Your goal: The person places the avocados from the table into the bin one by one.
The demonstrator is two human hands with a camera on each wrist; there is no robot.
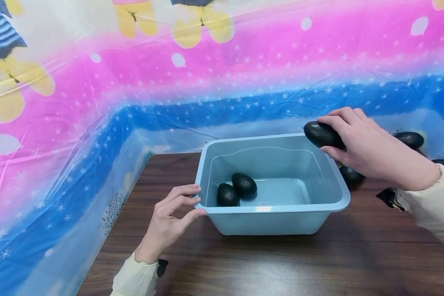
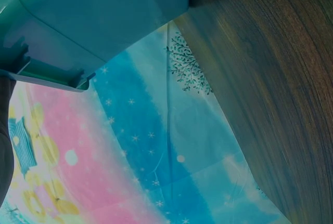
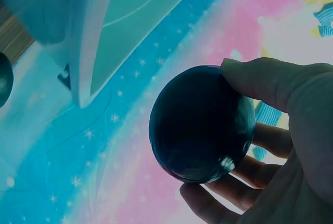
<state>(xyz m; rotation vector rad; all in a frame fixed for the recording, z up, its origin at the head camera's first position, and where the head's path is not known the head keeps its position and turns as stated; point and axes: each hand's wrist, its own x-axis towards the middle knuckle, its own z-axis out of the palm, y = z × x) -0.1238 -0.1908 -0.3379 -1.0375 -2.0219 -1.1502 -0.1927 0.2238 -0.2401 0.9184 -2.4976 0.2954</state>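
My right hand holds a dark avocado between thumb and fingers, above the right back corner of a light blue plastic tub. In the right wrist view the same avocado shows its rounded end, with the thumb on one side and fingers on the other. My left hand holds the tub's left front corner, fingers at the side rim and thumb at the front. Two avocados, one in front of the other, lie inside at the left. The left wrist view shows the tub's outside.
More dark avocados lie right of the tub, one close to its wall and another farther back, partly behind the right arm. The tub stands on a dark wooden table. A patterned pink and blue sheet hangs behind and at the left.
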